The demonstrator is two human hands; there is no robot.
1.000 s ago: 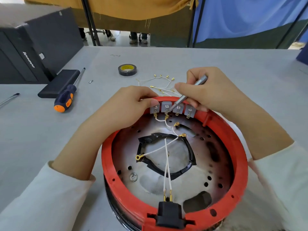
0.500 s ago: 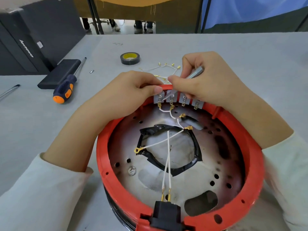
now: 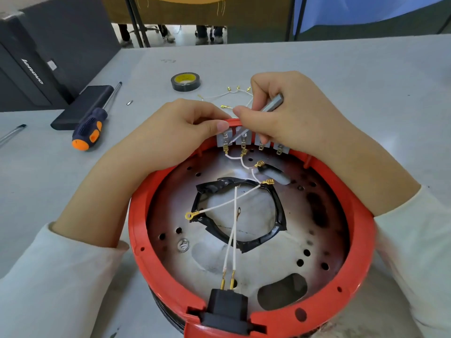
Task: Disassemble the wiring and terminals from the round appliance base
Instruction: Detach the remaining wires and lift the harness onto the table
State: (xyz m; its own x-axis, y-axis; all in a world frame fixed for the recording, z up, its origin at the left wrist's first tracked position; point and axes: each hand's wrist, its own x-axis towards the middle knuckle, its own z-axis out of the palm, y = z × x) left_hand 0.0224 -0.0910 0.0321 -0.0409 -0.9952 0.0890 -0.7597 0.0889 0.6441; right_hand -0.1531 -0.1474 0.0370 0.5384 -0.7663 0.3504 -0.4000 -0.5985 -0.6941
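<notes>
Round appliance base [image 3: 156, 242]: left hand [image 3: 180, 132] grips its rim; right hand [image 3: 288, 113] pinches a metal tool [image 3: 271, 106] at the terminals [image 3: 244, 141].

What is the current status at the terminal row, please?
Left hand grips red base rim. Right hand holds thin metal tool, tip at leftmost terminal. White wires attached there. Nothing blocking.

Tape roll [image 3: 185, 81] behind appliance base [image 3: 246, 228].

bright even daylight, soft shadows, wide-angle edge distortion, slight blur
</notes>
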